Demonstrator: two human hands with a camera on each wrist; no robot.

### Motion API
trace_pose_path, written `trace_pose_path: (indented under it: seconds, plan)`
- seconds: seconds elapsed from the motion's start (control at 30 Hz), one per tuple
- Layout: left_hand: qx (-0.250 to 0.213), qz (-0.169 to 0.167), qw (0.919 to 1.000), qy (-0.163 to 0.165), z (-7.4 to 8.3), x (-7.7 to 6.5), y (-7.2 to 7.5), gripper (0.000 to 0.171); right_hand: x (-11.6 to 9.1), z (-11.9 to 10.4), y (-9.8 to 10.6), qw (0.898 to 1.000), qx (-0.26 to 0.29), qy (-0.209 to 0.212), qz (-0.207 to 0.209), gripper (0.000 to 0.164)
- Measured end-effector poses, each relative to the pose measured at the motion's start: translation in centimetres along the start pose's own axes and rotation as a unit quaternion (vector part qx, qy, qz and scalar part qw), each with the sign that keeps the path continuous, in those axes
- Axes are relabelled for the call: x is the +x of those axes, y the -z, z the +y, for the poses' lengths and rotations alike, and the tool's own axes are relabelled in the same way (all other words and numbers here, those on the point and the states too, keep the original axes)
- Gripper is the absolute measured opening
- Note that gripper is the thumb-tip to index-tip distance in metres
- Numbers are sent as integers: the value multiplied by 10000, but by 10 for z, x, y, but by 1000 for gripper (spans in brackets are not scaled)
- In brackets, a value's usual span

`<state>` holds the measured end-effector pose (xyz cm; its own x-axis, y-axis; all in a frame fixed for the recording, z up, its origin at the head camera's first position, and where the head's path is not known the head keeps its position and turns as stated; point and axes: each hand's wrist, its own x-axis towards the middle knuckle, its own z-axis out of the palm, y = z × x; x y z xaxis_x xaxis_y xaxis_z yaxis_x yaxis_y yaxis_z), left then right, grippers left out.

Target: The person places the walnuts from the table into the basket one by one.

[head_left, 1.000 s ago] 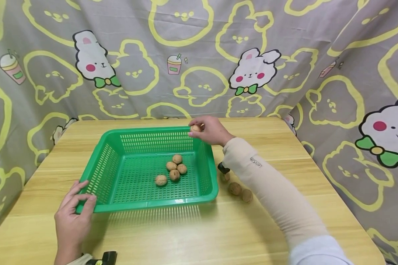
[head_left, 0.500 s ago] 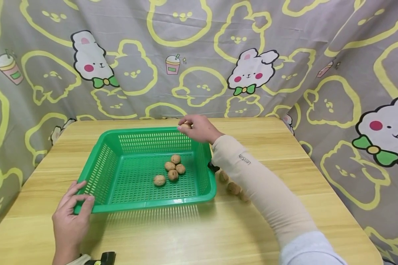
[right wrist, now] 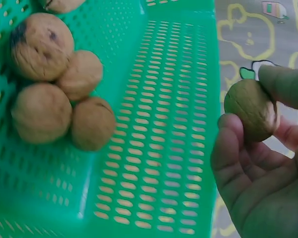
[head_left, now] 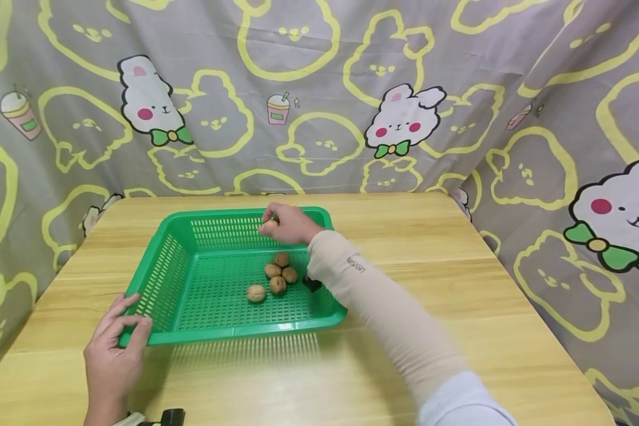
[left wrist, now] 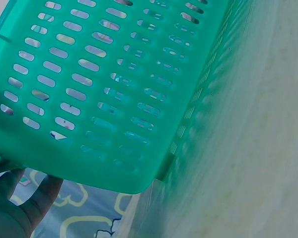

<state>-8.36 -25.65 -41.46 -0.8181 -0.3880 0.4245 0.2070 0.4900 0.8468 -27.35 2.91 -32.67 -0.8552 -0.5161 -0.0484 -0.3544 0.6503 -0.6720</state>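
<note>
A green plastic basket [head_left: 234, 338] with slotted walls stands on the table. My left hand [head_left: 114, 355] grips its near left corner, thumb on the rim; in the left wrist view fingers curl at the basket's edge. My right hand [head_left: 290, 225] is over the far part of the basket and pinches a walnut [right wrist: 251, 110] between thumb and fingertips. Several walnuts lie on the basket floor, a group with one dark-marked walnut [right wrist: 42, 47] among them and a paler walnut [head_left: 256, 293] a little apart to the left.
The wooden table [head_left: 447, 331] extends around the basket. A grey curtain [head_left: 319, 71] with cartoon rabbits hangs behind and at the sides. My right forearm [head_left: 378, 302] crosses the basket's right side and hides part of its wall.
My right hand has moved left with its walnut, from the basket's far right corner to over its far side. The forearm now hides the walnuts seen on the table. My left hand stays put.
</note>
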Motion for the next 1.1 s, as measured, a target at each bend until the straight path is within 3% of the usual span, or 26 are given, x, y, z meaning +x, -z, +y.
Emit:
trace_pose_path:
  seconds: [0.2,0.4,0.63,1.0,1.1]
  plan:
    - [28,31,9998,211,-2,0,0,14,8,-9,-23,9982,-219,-54,-553,19]
    - [35,79,9999,72,-2,-1,-2,14,10,-14,-37,9946,-663,65,-793,14]
    - [-5,46,9999,-133,-4,1,-2,13,8,-14,-46,9893,-903,136,-1142,23]
    - [-16,75,9999,-78,-3,1,-1,14,6,-14,-53,9835,-1042,194,-1467,23]
    - [-45,92,9999,-95,-2,1,-2,14,4,-14,-53,9814,-1146,5,-1538,22]
